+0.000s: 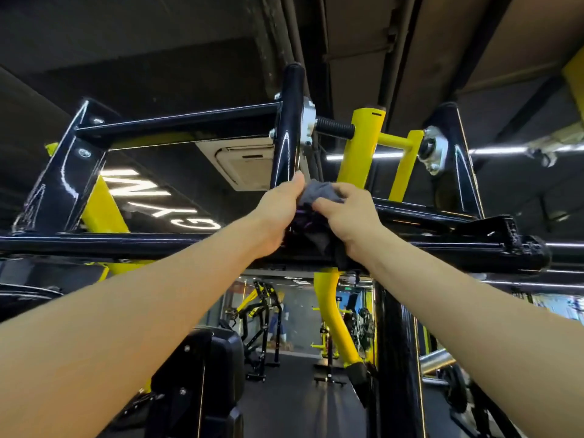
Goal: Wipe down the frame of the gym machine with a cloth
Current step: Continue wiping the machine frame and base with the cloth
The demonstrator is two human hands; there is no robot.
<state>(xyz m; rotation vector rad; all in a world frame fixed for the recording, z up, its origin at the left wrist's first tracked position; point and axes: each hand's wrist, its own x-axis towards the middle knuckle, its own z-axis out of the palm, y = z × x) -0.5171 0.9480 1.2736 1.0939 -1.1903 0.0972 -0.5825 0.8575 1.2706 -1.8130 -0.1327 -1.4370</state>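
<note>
Overhead runs the glossy black frame (132,243) of the gym machine, with yellow lever arms (363,150) pivoting between its upright plates. Both my arms reach up to the middle of the horizontal crossbar. A crumpled grey cloth (317,192) sits bunched between my hands against the bar, just below a black vertical tube (289,121). My left hand (278,213) pinches the cloth's left side with thumb raised. My right hand (350,213) grips its right side, fingers curled over it. Part of the cloth hangs down behind the bar.
A black padded seat back (202,374) stands below at centre left. A black upright post (395,358) rises at lower right beside a curved yellow arm (331,317). Other yellow and black machines (259,314) fill the room beyond. Ceiling ducts and light strips lie above.
</note>
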